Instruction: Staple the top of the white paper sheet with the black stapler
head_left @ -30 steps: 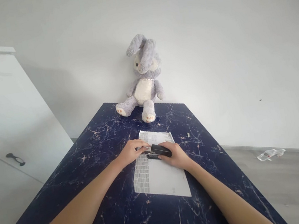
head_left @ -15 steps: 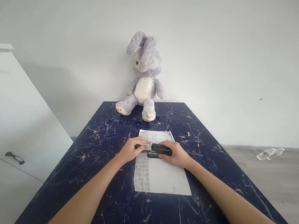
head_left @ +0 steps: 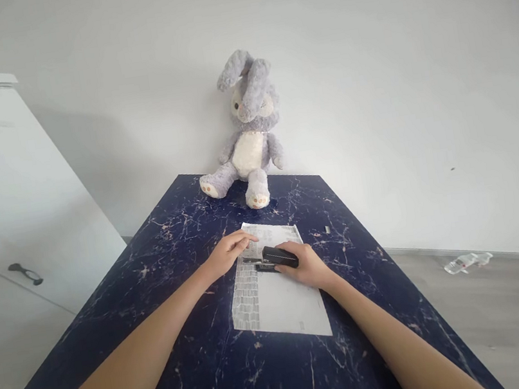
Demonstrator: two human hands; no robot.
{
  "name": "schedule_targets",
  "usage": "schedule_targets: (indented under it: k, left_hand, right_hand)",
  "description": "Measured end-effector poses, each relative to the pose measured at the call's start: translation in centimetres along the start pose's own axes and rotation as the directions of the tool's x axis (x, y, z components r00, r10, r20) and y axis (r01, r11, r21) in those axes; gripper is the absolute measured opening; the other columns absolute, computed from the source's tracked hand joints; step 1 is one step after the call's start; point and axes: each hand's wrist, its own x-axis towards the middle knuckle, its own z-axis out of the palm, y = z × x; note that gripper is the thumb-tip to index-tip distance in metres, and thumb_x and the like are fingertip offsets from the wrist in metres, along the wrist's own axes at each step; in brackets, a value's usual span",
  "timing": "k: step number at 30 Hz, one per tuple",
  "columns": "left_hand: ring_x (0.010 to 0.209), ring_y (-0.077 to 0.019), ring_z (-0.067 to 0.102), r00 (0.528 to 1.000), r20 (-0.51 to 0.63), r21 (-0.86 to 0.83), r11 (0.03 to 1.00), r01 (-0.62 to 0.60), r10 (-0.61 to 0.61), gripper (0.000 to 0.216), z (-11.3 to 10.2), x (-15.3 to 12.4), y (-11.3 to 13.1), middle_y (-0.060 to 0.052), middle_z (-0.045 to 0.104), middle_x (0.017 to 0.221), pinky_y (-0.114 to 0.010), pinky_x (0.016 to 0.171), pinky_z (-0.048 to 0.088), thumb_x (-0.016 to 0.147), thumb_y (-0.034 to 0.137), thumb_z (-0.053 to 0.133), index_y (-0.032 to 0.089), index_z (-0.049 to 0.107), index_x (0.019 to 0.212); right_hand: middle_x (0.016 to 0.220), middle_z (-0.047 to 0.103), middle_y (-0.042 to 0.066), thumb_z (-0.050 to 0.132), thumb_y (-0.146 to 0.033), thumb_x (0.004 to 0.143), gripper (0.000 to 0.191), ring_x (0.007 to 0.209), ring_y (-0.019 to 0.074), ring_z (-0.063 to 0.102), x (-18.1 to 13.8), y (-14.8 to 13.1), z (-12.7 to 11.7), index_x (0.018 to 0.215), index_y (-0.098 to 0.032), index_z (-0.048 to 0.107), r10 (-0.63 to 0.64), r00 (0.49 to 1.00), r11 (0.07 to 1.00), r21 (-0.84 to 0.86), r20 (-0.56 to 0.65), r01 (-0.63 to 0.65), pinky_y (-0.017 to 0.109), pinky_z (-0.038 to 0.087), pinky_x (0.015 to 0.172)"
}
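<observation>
My right hand (head_left: 305, 262) is closed around a black stapler (head_left: 279, 256), which lies sideways over the printed paper. At its left end the stapler's jaws stand apart, and a thin metal part sticks out toward my left hand (head_left: 230, 252). That hand hovers by the paper's upper left edge, fingers stretched out and holding nothing I can see. The white paper (head_left: 289, 307), with rows of grey print down its left side, lies flat on the dark blue marbled table (head_left: 208, 371). A small grey metallic piece (head_left: 327, 230), perhaps a staple strip, rests right of the paper.
A plush rabbit (head_left: 249, 150) sits at the table's far end against the white wall. A white cabinet (head_left: 20, 191) with a dark handle stands on the left. Clear plastic packaging (head_left: 467, 263) lies on the floor to the right.
My left hand has drawn back a little to the left, off the stapler's front end, baring the thin metal part. My right hand keeps its hold on the stapler.
</observation>
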Motion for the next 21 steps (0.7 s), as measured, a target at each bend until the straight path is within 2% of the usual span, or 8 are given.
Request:
schedule_targets:
  k: [3,7,13,21]
  left_hand:
    - [0.090,-0.0194,0.071,1.000,-0.016,0.065,0.998,0.020,-0.019,0.034,0.3,-0.1,0.0,-0.008,0.077,0.109,-0.029,0.081,0.054,0.095,0.042,0.067,0.020,0.077,0.118]
    - [0.089,-0.0227,0.076,0.999,-0.032,0.116,0.992,0.041,-0.037,0.028,0.5,-0.4,-0.3,-0.006,0.081,0.099,-0.031,0.085,0.057,0.083,0.043,0.080,0.021,0.083,0.100]
    - [0.089,-0.0235,0.078,0.997,0.076,0.134,0.991,-0.020,0.010,0.020,0.6,-0.6,0.1,-0.004,0.081,0.097,-0.030,0.084,0.059,0.083,0.037,0.080,0.024,0.084,0.098]
    - [0.088,-0.0229,0.078,0.995,0.097,0.157,0.988,0.012,-0.028,0.018,0.7,-0.5,0.8,-0.003,0.081,0.096,-0.029,0.083,0.059,0.083,0.035,0.079,0.024,0.084,0.097]
  right_hand:
    - [0.106,0.073,0.005,0.073,-0.027,0.087,0.030,0.091,0.0217,0.069,0.0,0.1,0.0,0.117,-0.024,0.066,-0.002,1.000,1.000,-0.007,-0.006,0.002,0.034,0.053,0.081]
    - [0.104,0.073,0.006,0.073,-0.027,0.087,0.030,0.090,0.0227,0.069,-0.1,0.4,0.0,0.116,-0.023,0.066,-0.003,1.000,1.000,-0.025,-0.023,0.002,0.035,0.053,0.080]
    - [0.104,0.073,0.006,0.073,-0.029,0.087,0.029,0.091,0.0237,0.069,-0.1,0.4,0.0,0.115,-0.024,0.067,0.025,0.999,0.999,-0.023,-0.023,-0.025,0.036,0.053,0.079]
    - [0.103,0.073,0.005,0.073,-0.028,0.087,0.027,0.090,0.0227,0.069,0.0,0.1,-0.1,0.113,-0.023,0.067,0.024,0.999,1.000,-0.012,-0.023,-0.024,0.035,0.052,0.079]
